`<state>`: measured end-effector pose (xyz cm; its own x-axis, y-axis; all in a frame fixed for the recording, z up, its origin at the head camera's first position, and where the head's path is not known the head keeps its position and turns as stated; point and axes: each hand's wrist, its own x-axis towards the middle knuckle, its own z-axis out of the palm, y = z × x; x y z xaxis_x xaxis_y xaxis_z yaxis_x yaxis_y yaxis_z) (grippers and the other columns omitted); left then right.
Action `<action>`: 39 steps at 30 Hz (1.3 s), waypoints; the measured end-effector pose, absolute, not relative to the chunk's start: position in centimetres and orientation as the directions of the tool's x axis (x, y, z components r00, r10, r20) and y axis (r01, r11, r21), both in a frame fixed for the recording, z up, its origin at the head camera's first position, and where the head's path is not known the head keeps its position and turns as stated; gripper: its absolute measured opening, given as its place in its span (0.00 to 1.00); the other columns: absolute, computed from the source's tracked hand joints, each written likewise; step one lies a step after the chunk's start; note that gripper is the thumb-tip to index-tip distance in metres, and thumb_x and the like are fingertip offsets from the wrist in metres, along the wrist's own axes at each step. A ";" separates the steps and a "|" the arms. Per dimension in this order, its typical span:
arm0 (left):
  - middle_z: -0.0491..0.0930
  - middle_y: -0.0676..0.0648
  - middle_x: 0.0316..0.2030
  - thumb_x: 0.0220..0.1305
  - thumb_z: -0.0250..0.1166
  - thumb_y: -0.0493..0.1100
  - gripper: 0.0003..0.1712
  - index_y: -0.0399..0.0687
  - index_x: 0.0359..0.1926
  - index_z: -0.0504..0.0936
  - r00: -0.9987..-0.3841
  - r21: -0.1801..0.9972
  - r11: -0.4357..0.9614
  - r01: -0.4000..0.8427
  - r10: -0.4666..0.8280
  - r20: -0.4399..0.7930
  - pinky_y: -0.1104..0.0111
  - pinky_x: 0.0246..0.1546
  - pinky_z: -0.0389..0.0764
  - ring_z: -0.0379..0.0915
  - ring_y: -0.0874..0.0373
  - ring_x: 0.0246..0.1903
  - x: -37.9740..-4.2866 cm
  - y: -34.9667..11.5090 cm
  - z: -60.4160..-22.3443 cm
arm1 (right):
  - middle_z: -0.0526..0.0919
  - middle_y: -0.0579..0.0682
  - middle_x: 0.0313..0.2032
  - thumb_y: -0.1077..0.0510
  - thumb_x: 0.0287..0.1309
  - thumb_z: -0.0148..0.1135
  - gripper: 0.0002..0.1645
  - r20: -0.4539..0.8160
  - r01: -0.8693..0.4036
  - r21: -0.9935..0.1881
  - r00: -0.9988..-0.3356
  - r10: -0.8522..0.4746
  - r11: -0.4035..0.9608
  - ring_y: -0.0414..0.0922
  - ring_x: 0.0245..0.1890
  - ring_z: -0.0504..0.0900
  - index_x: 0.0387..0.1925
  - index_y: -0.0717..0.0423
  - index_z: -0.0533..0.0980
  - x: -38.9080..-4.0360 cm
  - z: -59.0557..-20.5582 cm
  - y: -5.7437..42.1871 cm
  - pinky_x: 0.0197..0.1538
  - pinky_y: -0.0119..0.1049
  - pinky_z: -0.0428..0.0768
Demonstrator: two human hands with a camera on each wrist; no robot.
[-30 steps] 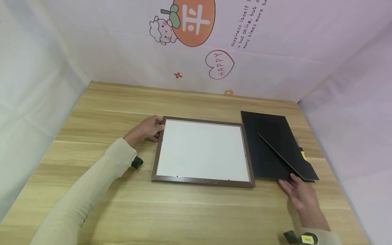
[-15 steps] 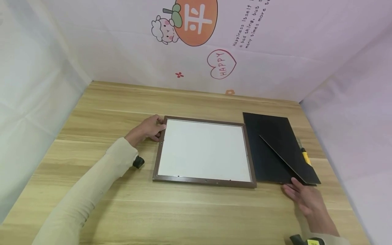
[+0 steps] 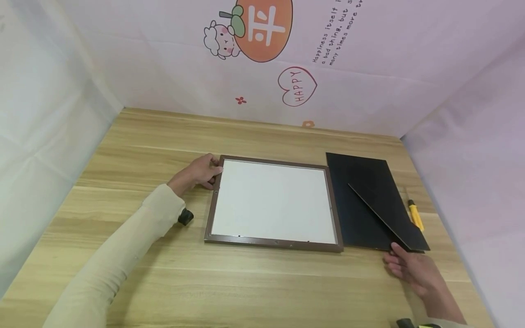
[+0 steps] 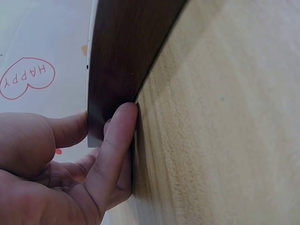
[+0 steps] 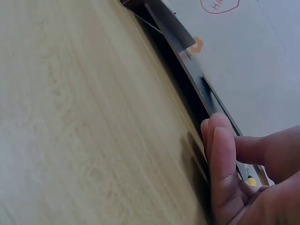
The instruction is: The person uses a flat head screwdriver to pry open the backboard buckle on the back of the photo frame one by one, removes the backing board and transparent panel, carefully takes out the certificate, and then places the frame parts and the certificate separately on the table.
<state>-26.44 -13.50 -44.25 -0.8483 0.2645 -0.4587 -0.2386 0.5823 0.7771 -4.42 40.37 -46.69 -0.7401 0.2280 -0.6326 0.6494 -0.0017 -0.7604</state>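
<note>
A brown picture frame (image 3: 274, 246) lies on the wooden table with a white panel (image 3: 272, 200) inside it. My left hand (image 3: 201, 171) grips its left side near the far corner; in the left wrist view the thumb (image 4: 70, 130) is on the top edge and the fingers are at the outer side and below. Right of the frame is a black backing board (image 3: 348, 218) with a hinged stand flap (image 3: 377, 200) lifted slightly. My right hand (image 3: 416, 271) pinches the board's near edge, thumb on top and fingers (image 5: 222, 159) underneath, that edge raised a little off the table.
A screwdriver (image 3: 416, 216) with a yellow handle lies just right of the black board. The wooden table (image 3: 246, 291) meets a printed cloth wall (image 3: 164, 77) at the back, with plain cloth at both sides.
My right hand has drawn the black board a little toward me and to the right, and more of the screwdriver shows beside it. My left hand keeps its grip on the frame.
</note>
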 end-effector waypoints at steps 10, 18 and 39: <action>0.76 0.35 0.45 0.77 0.49 0.42 0.25 0.36 0.68 0.59 -0.849 0.779 0.578 -0.243 0.263 -0.459 0.66 0.38 0.87 0.79 0.50 0.39 -26.4 -13.5 -44.2 | 0.87 0.42 0.24 0.45 0.69 0.56 0.18 -0.653 0.678 -0.732 -0.726 0.216 0.065 0.34 0.25 0.85 0.27 0.50 0.79 -4.4 -46.7 40.8 0.34 0.28 0.85; 0.76 0.35 0.44 0.77 0.49 0.42 0.24 0.37 0.68 0.60 -0.845 0.776 0.577 -0.255 0.257 -0.469 0.65 0.37 0.87 0.79 0.51 0.38 -26.4 -13.3 -44.1 | 0.87 0.44 0.23 0.46 0.69 0.57 0.19 -0.642 0.670 -0.738 -0.733 0.226 0.079 0.36 0.24 0.86 0.26 0.51 0.79 -4.4 -46.7 40.8 0.33 0.30 0.86; 0.77 0.36 0.42 0.77 0.48 0.42 0.23 0.36 0.67 0.60 -0.850 0.775 0.584 -0.241 0.259 -0.459 0.66 0.37 0.87 0.79 0.53 0.35 -26.3 -13.4 -43.9 | 0.86 0.44 0.23 0.47 0.74 0.49 0.22 -0.617 0.660 -0.720 -0.750 0.237 0.213 0.39 0.27 0.87 0.28 0.53 0.79 -4.4 -46.3 40.2 0.36 0.34 0.87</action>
